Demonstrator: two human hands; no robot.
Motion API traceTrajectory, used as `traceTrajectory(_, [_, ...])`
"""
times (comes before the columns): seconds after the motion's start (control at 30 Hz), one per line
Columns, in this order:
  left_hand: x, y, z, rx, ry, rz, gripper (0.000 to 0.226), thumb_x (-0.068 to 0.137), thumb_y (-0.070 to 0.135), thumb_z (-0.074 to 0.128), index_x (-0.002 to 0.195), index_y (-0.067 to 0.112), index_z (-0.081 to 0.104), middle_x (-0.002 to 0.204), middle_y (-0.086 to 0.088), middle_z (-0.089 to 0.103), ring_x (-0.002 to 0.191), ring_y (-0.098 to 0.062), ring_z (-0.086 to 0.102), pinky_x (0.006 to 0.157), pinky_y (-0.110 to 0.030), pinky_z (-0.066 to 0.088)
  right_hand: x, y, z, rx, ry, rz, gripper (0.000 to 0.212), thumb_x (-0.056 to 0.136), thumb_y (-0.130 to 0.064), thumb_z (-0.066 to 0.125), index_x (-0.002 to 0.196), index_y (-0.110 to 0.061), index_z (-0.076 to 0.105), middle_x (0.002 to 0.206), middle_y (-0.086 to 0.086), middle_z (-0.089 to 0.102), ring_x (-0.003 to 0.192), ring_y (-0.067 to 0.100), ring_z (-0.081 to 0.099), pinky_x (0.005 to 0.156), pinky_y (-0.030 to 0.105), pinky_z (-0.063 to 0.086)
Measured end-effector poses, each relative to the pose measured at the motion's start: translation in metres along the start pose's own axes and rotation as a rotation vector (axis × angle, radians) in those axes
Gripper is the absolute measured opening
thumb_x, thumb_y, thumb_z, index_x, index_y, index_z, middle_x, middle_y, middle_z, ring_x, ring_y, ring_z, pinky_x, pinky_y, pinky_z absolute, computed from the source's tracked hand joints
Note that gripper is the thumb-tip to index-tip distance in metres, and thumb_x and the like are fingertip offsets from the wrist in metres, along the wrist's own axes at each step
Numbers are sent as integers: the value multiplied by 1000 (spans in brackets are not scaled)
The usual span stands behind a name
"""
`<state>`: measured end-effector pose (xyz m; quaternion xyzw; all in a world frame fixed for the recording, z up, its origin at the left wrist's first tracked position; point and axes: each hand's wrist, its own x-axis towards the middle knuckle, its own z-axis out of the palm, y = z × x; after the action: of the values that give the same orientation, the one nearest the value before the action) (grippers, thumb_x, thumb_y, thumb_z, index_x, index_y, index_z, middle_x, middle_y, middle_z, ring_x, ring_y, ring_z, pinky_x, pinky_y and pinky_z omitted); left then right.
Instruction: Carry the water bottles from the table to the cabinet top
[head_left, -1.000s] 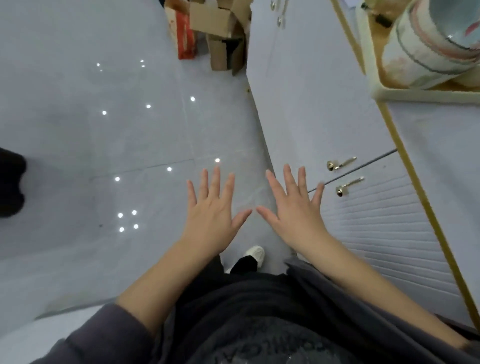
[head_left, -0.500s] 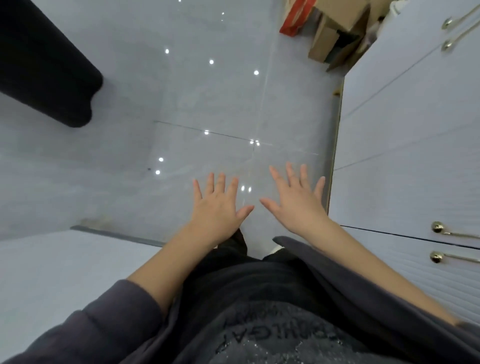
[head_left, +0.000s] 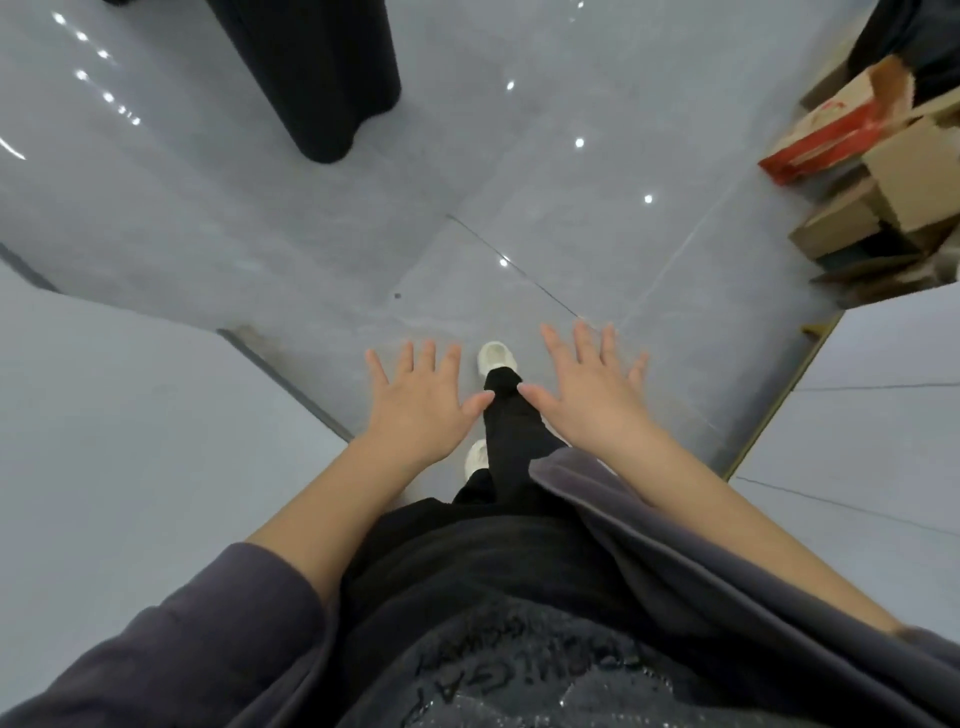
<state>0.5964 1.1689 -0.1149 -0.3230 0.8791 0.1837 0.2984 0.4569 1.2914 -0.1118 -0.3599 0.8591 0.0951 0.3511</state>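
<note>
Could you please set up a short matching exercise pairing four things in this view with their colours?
Things:
1. shoe
2. sleeve
3. boxes
4. floor

Colours:
A. glossy grey
B. brown cardboard, one with red print
C. white
D. dull purple-grey

Pairs: 1-C, 2-D, 3-B, 4-A
</note>
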Motion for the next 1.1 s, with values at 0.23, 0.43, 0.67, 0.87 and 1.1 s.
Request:
traceTrajectory(0.23, [46, -50, -45, -170, 37, -212, 76, 95, 65, 23, 155, 21, 9, 164, -9, 6, 151, -29, 0, 115, -61, -5, 89, -63, -61, -105, -29, -199, 75, 96, -67, 26, 157, -34, -3, 167, 6, -8, 152, 35, -13, 116, 66, -4])
traceTrajectory(0.43, [89, -93, -106, -274, 65, -347, 75, 96, 65, 22, 156, 23, 6, 164, -9, 1, 151, -30, -4, 116, -61, -6, 168, -130, -139, -213, -16, -342, 75, 96, -68, 27, 157, -35, -4, 167, 6, -8, 152, 35, -14, 116, 64, -5])
traceTrajectory(0.67, [127, -145, -159, -409, 134, -512, 75, 96, 64, 25, 156, 24, 6, 164, -9, -1, 151, -29, -5, 116, -61, -5, 227, -205, -202, -316, 6, -512, 76, 95, -69, 29, 157, -36, -1, 167, 6, -6, 152, 34, -12, 116, 65, -4])
traceTrajectory(0.87, [150, -190, -184, -492, 140, -553, 74, 96, 63, 26, 156, 24, 7, 164, -9, -1, 150, -30, -6, 116, -62, -5, 260, -265, -227, -368, -17, -567, 76, 95, -68, 27, 157, -36, -3, 167, 5, -7, 152, 35, -13, 116, 65, -5])
traceTrajectory(1.1, [190, -287, -220, -461, 150, -504, 74, 96, 62, 26, 156, 23, 6, 164, -10, -1, 150, -31, -5, 116, -62, -6, 305, -352, -250, -315, -25, -519, 76, 96, -68, 27, 157, -36, -4, 167, 5, -9, 152, 34, -14, 117, 64, -6])
